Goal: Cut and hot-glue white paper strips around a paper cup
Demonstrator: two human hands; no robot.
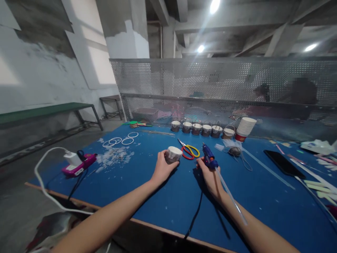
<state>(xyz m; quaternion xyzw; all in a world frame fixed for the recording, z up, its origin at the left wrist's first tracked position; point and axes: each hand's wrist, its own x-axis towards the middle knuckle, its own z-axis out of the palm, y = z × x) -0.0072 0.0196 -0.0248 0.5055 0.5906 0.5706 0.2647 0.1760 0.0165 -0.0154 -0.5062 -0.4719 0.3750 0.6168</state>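
My left hand [161,168] is wrapped round a small paper cup [174,154] with a white upper part and a darker lower band. In my right hand [210,177] is a blue hot glue gun [208,156], its nozzle pointing up and away from me. A long clear glue stick [231,195] sticks out of its back end, over my forearm. Between and beyond the hands lies a pair of scissors [190,151] with one red and one yellow handle. The cup and the glue gun are apart.
Along the back stand several decorated cups [196,129] and a stack of paper cups [245,128]. White rings [127,141] and scraps [116,156] lie left, near a purple power strip [79,167]. A black phone [283,163] lies right. A perforated metal screen [184,80] closes off the back.
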